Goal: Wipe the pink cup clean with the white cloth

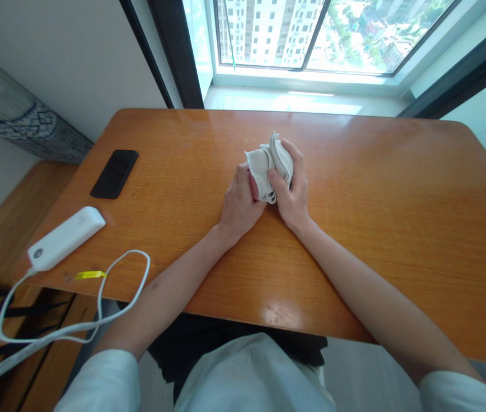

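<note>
A crumpled, folded off-white cloth [261, 166] is held up between my two hands over the middle of the wooden table. My right hand [293, 189] grips it from the right, thumb across the near face and fingers curled behind. On the other side, my left hand [243, 197] is closed round a pinkish-red thing [253, 186], of which only a narrow strip shows between the palm and the cloth. The cloth covers the rest, so its kind cannot be made out. My left fingertips are hidden behind the cloth.
On the table [397, 217], a black phone [114, 174] lies to the left. Nearer stands a white power strip [66, 238], its white cable [146, 269] looping over the front edge by my left forearm, with a yellow tag [90, 275]. A window [303, 34] is beyond.
</note>
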A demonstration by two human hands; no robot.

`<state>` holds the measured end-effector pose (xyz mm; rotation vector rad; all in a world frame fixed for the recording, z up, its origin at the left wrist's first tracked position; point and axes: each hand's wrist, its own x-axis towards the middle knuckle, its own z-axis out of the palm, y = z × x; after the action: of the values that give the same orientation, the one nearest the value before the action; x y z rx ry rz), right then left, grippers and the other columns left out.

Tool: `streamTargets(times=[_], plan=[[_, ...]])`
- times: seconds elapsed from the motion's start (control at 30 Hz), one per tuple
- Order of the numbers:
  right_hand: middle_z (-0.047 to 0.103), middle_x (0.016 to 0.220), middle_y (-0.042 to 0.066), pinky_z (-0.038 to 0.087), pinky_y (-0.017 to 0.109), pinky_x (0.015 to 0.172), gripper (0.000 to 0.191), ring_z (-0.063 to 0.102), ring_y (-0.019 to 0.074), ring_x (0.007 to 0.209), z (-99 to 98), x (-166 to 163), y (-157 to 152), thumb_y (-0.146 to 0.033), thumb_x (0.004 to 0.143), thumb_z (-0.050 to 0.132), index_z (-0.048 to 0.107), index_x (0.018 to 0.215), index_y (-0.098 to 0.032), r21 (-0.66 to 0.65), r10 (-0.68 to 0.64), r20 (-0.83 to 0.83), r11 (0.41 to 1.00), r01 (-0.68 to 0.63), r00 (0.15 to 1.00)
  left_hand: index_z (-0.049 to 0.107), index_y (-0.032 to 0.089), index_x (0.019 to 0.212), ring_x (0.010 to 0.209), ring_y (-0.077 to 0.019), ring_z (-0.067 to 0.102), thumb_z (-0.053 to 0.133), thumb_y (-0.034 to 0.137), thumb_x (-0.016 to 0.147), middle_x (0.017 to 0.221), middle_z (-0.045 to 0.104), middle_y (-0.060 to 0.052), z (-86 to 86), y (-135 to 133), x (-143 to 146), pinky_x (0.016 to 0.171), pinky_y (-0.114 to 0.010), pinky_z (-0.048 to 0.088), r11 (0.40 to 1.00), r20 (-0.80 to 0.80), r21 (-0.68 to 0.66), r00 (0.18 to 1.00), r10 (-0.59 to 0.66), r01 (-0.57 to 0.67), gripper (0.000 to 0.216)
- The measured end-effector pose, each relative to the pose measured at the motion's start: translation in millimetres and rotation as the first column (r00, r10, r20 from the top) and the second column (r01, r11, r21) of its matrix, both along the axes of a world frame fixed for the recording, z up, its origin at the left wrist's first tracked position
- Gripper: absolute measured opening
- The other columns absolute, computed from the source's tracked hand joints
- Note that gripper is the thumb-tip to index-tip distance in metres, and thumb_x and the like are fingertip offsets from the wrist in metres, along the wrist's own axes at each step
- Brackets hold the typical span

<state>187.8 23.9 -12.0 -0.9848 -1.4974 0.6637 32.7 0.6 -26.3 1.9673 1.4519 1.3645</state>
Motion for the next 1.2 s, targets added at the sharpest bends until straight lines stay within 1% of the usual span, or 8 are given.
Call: streamTargets(times=[0.2,0.33,0.43,0.57,0.7,0.93,1.07,1.2], plan=[[0.072,0.151,0.006,0.053,0.056,0.128,0.057,0.069,0.0288,0.136,-3.3,0.6,4.0,-0.062,0.105,0.064,0.061,0.154,-0.033,-0.002,0.002,-0.046,1.000,-0.002,0.999,0.042,0.028,0.148,0.130,-0.0300,0.073,0.075,0.034,0.106,0.140,0.070,-0.012,-1.1,1.3,0.3,0.109,-0.045,0.063,0.999,-0.014,0.030,1.000,-0.027,0.027,0.054],[0.075,0.145,0.005,0.052,0.052,0.126,0.052,0.069,0.0272,0.133,-7.4,1.5,11.4,-0.063,0.106,0.056,0.065,0.148,-0.032,-0.067,0.007,-0.130,0.998,-0.016,0.992,0.037,0.028,0.155,0.144,-0.0307,0.068,0.076,0.029,0.104,0.156,0.064,-0.014,-1.2,2.5,-0.4,0.120,-0.047,0.058,0.997,-0.016,0.060,0.999,-0.051,0.052,0.064],[0.077,0.136,0.004,0.052,0.049,0.124,0.049,0.069,0.0263,0.130,-9.0,2.0,16.2,-0.063,0.106,0.056,0.070,0.141,-0.031,-0.100,0.002,-0.174,0.995,-0.020,0.985,0.037,0.029,0.155,0.148,-0.0309,0.066,0.077,0.025,0.100,0.158,0.062,-0.013,-1.0,3.2,-0.5,0.124,-0.047,0.056,0.997,-0.012,0.053,0.998,-0.056,0.057,0.068],[0.078,0.127,0.004,0.054,0.048,0.120,0.043,0.070,0.0259,0.123,-12.7,3.9,21.4,-0.060,0.106,0.058,0.074,0.131,-0.029,-0.094,-0.022,-0.217,0.996,0.002,0.976,0.038,0.028,0.156,0.147,-0.0309,0.066,0.078,0.024,0.100,0.157,0.063,-0.014,-1.6,4.0,0.7,0.123,-0.046,0.056,0.997,-0.013,0.066,0.999,-0.048,0.049,0.068],[0.078,0.119,0.003,0.060,0.047,0.106,0.036,0.071,0.0241,0.106,-23.2,8.0,28.9,-0.055,0.106,0.057,0.075,0.124,-0.029,-0.128,-0.066,-0.238,0.991,0.037,0.969,0.039,0.028,0.155,0.144,-0.0300,0.068,0.077,0.028,0.103,0.157,0.063,-0.014,-1.3,3.7,1.0,0.121,-0.045,0.058,0.996,-0.019,0.075,0.999,-0.041,0.042,0.065],[0.080,0.111,0.001,0.061,0.043,0.095,0.039,0.072,0.0217,0.096,-43.3,13.9,40.9,-0.061,0.104,0.064,0.072,0.123,-0.029,-0.189,-0.097,-0.282,0.981,0.044,0.954,0.041,0.027,0.154,0.141,-0.0288,0.069,0.075,0.037,0.108,0.156,0.064,-0.015,0.8,1.7,-1.5,0.116,-0.043,0.060,0.996,-0.005,0.070,0.998,-0.056,0.057,0.058],[0.081,0.111,0.001,0.062,0.044,0.097,0.039,0.073,0.0228,0.098,-41.0,12.8,38.4,-0.062,0.106,0.060,0.074,0.122,-0.029,-0.175,-0.111,-0.253,0.982,0.067,0.961,0.042,0.026,0.153,0.142,-0.0290,0.069,0.074,0.036,0.108,0.155,0.065,-0.015,1.0,1.9,-2.3,0.118,-0.042,0.059,0.994,0.018,0.082,0.997,-0.071,0.069,0.056],[0.081,0.115,0.002,0.062,0.048,0.106,0.041,0.075,0.0248,0.106,-26.3,8.0,23.7,-0.063,0.110,0.054,0.076,0.121,-0.029,-0.115,-0.125,-0.166,0.988,0.107,0.978,0.042,0.026,0.154,0.144,-0.0288,0.068,0.074,0.031,0.106,0.156,0.064,-0.014,1.2,0.9,-2.2,0.122,-0.044,0.057,0.994,0.008,0.087,0.998,-0.064,0.063,0.057]])
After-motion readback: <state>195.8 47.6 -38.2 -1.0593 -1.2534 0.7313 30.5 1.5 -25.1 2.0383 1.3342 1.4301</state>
